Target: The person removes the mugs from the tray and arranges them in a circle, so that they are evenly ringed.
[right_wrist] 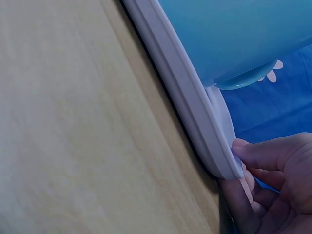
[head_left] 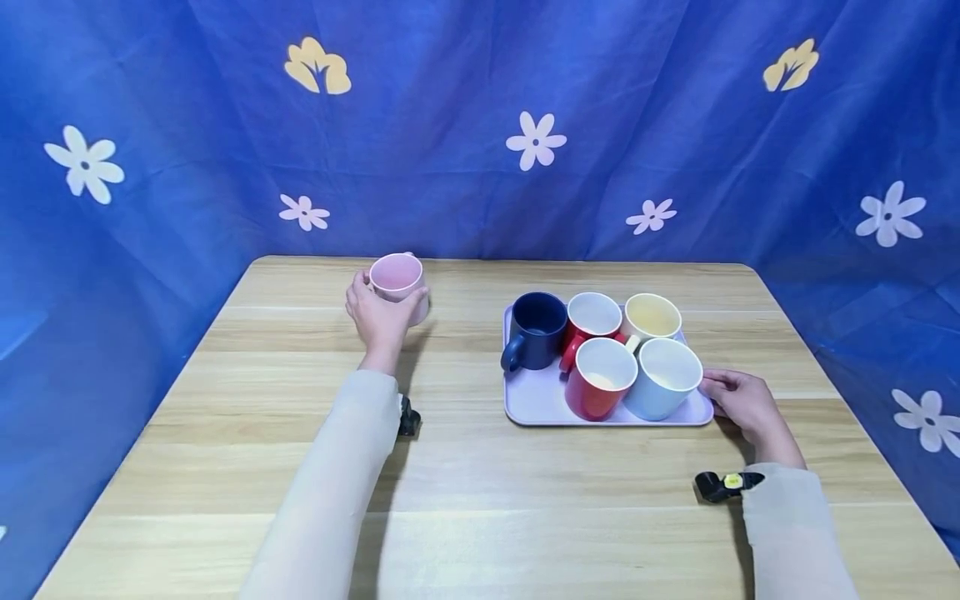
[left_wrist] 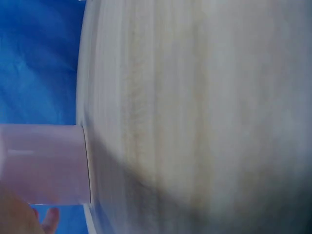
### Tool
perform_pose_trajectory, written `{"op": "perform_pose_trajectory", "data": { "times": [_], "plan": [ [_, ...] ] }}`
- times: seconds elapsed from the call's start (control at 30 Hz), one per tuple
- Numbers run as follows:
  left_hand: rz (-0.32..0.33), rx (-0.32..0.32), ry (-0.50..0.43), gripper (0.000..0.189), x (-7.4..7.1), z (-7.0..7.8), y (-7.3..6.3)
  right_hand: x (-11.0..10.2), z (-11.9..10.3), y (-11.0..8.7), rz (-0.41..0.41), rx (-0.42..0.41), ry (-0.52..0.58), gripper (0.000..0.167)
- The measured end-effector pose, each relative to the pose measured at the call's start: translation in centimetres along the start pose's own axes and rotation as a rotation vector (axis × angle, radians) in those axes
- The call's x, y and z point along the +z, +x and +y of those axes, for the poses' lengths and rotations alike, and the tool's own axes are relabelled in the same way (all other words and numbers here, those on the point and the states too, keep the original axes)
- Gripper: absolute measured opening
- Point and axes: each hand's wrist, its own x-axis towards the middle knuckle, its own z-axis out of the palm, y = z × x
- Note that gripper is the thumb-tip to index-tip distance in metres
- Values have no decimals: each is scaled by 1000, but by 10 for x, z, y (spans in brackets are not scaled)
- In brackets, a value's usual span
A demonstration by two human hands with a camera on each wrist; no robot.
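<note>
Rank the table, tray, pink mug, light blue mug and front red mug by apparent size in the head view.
1. Table
2. Tray
3. Light blue mug and front red mug: too alike to rank
4. Pink mug: looks smallest, but it is farther back and partly hidden

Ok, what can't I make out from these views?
Handle of pink mug: head view, mostly behind the mug.
Most of left hand: left wrist view, blurred, cut by frame edges.
Rim of light blue mug: right wrist view, beyond frame edge.
Base of back red mug: head view, behind front red mug.
</note>
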Motion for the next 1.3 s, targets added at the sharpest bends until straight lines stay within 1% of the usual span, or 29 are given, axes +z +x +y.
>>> {"op": "perform_pose_trajectory", "data": {
  "times": [0.1, 0.2, 0.3, 0.4, 0.47, 0.57, 0.73, 0.87, 0.97, 1.07, 1.17, 1.23, 1.3],
  "plan": [
    [19, 6, -32, 109, -1, 2, -3, 0, -1, -1, 2, -8, -3, 45],
    [56, 25, -74, 108, -3, 6, -7, 0, -1, -1, 0, -13, -2, 46],
    [114, 67, -129, 106, -5, 12, -13, 1, 0, -1, -3, -12, -1, 46],
    [164, 120, -197, 104, -7, 21, -21, 1, 1, 0, -4, -10, -8, 45],
    [179, 154, -233, 104, -8, 28, -27, 0, 1, 0, -3, -11, -14, 45],
    [180, 199, -273, 103, -7, 39, -33, 0, 1, 0, 1, -13, -13, 45],
    [141, 254, -299, 103, -5, 55, -45, 0, 0, -1, -3, -15, -8, 45],
    [63, 281, -323, 103, -2, 66, -60, 0, 0, -1, -3, -18, -11, 45],
    [4, 322, -353, 101, 3, 71, -70, 0, 1, -1, 1, -15, -15, 45],
    [-32, 382, -370, 100, 7, 76, -80, 0, 1, -1, 0, -9, -16, 46],
    [-70, 422, -374, 99, 9, 83, -92, 1, 1, 0, -1, -4, -18, 46],
    [-104, 434, -370, 100, 10, 88, -100, 1, 0, 0, -1, -1, -21, 46],
    [-154, 435, -366, 100, 11, 92, -108, 1, 0, 0, -1, 1, -26, 46]
  ]
}}
